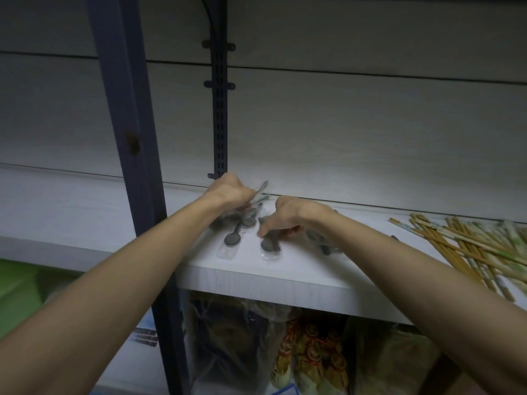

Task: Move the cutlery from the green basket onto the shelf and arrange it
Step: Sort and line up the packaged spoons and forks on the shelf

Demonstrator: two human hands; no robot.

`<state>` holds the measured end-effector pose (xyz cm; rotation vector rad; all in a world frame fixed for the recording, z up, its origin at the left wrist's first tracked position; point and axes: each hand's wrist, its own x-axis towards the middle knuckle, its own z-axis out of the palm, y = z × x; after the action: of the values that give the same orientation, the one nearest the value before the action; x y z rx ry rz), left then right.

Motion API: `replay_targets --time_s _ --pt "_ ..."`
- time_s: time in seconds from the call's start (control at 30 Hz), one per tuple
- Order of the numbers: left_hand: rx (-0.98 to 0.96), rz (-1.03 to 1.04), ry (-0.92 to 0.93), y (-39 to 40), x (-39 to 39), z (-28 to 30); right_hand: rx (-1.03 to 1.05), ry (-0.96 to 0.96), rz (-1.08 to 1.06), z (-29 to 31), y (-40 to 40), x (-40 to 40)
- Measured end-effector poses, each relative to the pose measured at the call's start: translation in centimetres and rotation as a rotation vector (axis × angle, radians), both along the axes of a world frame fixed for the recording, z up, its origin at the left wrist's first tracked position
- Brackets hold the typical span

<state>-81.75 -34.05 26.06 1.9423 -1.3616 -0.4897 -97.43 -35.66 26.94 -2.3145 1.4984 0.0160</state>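
Note:
Several dark grey spoons in clear plastic wrappers [232, 238] lie on the white shelf [285, 277] near its front edge. My left hand [229, 191] grips a bunch of wrapped spoons at their handle ends, lifted slightly toward the back wall. My right hand [281, 215] pinches another wrapped spoon [269, 245] lying on the shelf. More wrapped cutlery [325, 246] shows behind my right forearm, partly hidden. A corner of the green basket [20, 283] appears low at the left.
A pile of wrapped wooden chopsticks [467, 246] covers the shelf's right end. A dark blue upright post [131, 138] stands left of my hands, and a slotted rail [219, 109] runs up the back wall. Bagged goods [308, 352] fill the shelf below.

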Motion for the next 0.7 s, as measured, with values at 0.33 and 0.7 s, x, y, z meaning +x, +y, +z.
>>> replay_targets --time_s 0.33,0.7 --pt "-0.124 -0.071 -0.053 -0.7 -0.2 0.2 0.115 -0.267 -0.037 2.2 -1.8 -4.7" --pt "-0.250 -0.281 -0.358 -2.6 -3.9 -0.6 -0.506 -0.176 0.120 5.0 -4.2 -13.4"
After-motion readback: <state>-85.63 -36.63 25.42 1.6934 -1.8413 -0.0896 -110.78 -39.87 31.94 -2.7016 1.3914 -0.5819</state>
